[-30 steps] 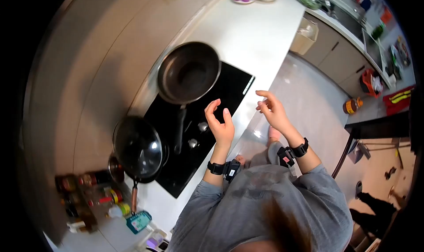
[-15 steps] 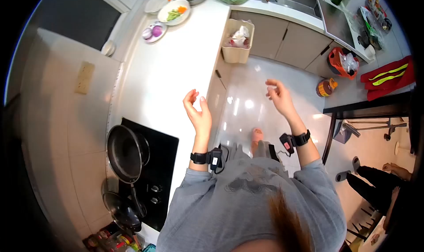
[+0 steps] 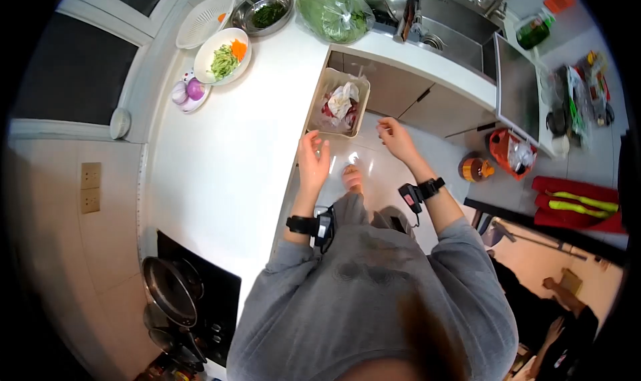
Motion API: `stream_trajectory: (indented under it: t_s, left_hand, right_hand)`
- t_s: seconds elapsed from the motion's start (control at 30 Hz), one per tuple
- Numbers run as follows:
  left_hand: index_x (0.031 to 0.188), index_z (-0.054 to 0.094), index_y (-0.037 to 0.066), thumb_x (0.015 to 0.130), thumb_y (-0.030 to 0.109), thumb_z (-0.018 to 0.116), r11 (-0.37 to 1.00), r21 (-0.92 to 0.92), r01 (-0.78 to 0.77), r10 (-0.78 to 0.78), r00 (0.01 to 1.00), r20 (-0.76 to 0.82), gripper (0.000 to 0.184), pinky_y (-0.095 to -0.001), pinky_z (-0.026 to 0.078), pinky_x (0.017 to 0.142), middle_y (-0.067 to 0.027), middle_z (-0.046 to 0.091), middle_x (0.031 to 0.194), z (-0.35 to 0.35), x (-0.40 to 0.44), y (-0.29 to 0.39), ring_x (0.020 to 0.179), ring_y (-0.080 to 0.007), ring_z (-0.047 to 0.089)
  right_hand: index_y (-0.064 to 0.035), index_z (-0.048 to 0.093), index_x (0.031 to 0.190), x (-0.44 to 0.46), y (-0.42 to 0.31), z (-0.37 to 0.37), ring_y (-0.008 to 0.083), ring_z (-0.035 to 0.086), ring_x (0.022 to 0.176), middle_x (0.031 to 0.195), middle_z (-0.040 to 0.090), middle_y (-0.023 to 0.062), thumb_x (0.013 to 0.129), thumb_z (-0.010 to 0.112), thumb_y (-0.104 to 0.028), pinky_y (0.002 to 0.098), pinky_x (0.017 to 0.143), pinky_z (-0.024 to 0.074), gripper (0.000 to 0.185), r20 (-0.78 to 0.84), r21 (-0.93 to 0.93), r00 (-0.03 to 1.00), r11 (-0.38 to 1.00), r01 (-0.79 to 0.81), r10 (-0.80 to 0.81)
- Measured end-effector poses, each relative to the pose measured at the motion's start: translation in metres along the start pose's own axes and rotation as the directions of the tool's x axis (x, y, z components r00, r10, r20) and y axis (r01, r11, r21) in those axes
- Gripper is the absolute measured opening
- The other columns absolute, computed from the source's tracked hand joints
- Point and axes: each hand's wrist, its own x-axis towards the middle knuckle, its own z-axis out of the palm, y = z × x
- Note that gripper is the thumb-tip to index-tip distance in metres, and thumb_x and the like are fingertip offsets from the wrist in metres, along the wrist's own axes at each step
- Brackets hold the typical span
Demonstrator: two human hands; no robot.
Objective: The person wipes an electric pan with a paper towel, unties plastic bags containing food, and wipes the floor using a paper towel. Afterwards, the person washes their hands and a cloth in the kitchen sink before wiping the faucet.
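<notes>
My left hand [image 3: 314,160] hovers by the counter's front edge, fingers loosely apart and nothing in it. Close ahead of it stands a beige bin [image 3: 362,107] with crumpled waste inside. My right hand [image 3: 396,139] hangs in the air to the right of the bin, fingers slightly curled and holding nothing visible. On the white counter [image 3: 220,160], left of my hands, a white bowl [image 3: 246,66] holds shredded green and orange vegetables. Beside it a small plate [image 3: 193,107] carries purple onions.
A metal bowl of greens [image 3: 268,14] and a bagged green vegetable [image 3: 334,12] lie near the sink [image 3: 461,34]. A frying pan [image 3: 168,291] sits on the black stove [image 3: 224,294]. An oil bottle [image 3: 473,169] and red bag [image 3: 501,155] stand on the floor. Another person [image 3: 534,307] is at lower right.
I have stepped forward along the counter, so the bin, bowls and sink appear nearer and the stove lies further back. My hands remain raised. The other person's posture differs.
</notes>
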Motion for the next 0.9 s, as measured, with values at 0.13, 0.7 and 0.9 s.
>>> stream_trajectory:
  t_s: [0.13,0.7,0.9]
  left_hand:
    - [0.102,0.045,0.000,0.080,0.012,0.052,0.995,0.000,0.103,-0.101,0.981,0.166,0.026,-0.0268,0.044,0.067,-0.0112,0.049,0.096,0.040,0.045,-0.032,0.079,-0.0170,0.052]
    - [0.101,0.045,0.000,0.081,0.012,0.050,0.787,-0.148,0.599,-0.617,0.774,-0.143,0.024,-0.0270,0.045,0.069,-0.0119,0.054,0.093,0.108,0.059,-0.056,0.083,-0.0179,0.055]
    - [0.101,0.046,0.001,0.080,0.008,0.049,0.791,-0.100,0.603,-0.609,0.765,-0.208,0.022,-0.0275,0.045,0.069,-0.0116,0.056,0.087,0.129,0.064,-0.061,0.080,-0.0178,0.056]
  right_hand:
    - [0.0014,0.052,0.094,0.060,0.005,0.017,0.0243,0.057,0.074,0.096,0.054,0.0155,0.077,0.051,-0.016,0.0315,0.067,0.0449,0.024,0.155,-0.281,0.987,0.960,0.006,0.039]
    - [-0.0057,0.060,0.080,0.189,0.034,0.045,0.0278,0.055,0.079,0.082,0.058,0.0132,0.066,0.057,-0.011,0.0365,0.070,0.0432,0.015,0.644,-0.423,0.755,0.763,0.489,-0.126]
    - [-0.0034,0.048,0.097,0.202,0.055,0.046,0.0168,0.053,0.083,0.089,0.055,0.0098,0.073,0.053,-0.003,0.0276,0.071,0.0419,0.025,0.692,0.097,0.721,0.985,-0.145,0.038]
